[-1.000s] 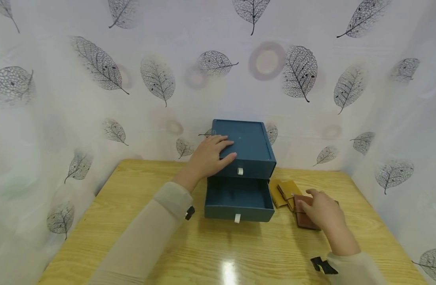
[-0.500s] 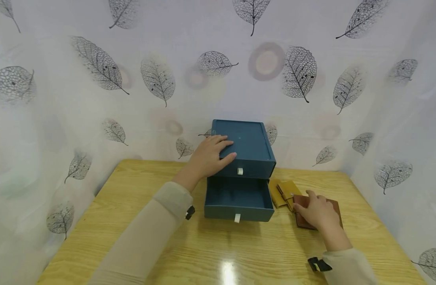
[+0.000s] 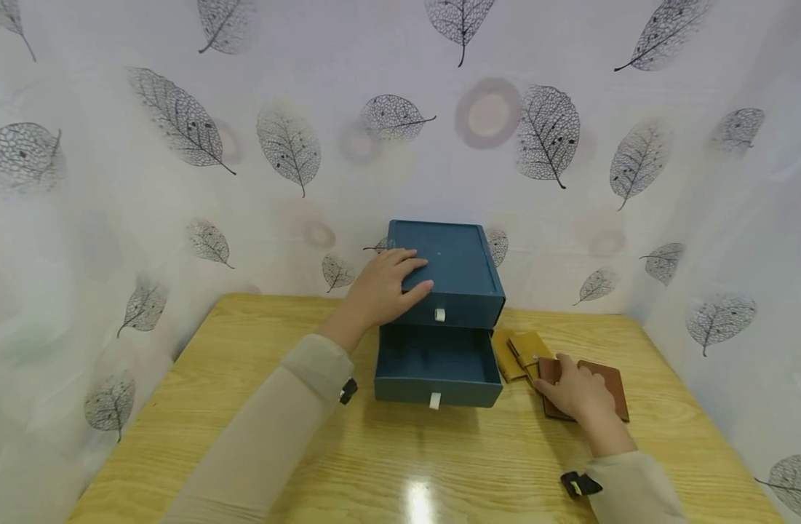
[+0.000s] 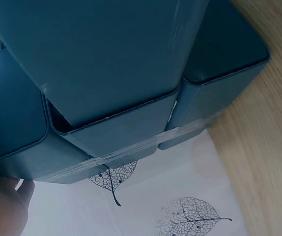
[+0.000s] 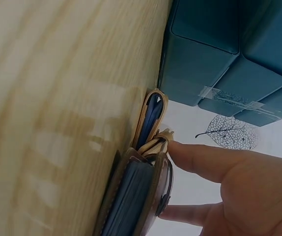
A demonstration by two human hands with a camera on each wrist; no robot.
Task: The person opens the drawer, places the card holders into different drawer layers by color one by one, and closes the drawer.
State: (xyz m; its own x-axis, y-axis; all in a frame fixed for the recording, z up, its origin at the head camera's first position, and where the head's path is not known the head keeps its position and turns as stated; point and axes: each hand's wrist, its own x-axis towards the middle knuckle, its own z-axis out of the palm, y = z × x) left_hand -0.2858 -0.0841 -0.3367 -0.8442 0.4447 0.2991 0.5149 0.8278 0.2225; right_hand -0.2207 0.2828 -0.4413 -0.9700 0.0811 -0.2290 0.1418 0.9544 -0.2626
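Observation:
My left hand (image 3: 382, 289) rests on top of a blue drawer unit (image 3: 449, 255), fingers spread near its left side. The unit's middle drawer (image 3: 436, 394) is pulled out, with nothing visible inside. In the left wrist view, the drawer (image 4: 106, 54) juts out between the upper and lower tiers. My right hand (image 3: 580, 397) lies over a brown notebook (image 3: 610, 382) on the table, fingers extended. In the right wrist view, thumb and a fingertip are at the cover of the thick notebook (image 5: 131, 196), beside its strap.
Two yellow notebooks (image 3: 529, 346) lie between the drawer unit and the brown notebook, one with a dark pen-like strip on it. The wooden table (image 3: 276, 349) backs onto a leaf-patterned curtain (image 3: 348, 65). White pull tabs (image 3: 435, 400) stick out from the drawer fronts.
My right hand has moved left and slightly lower over the brown notebook, uncovering more of its right side. The left hand and drawer unit stay in place.

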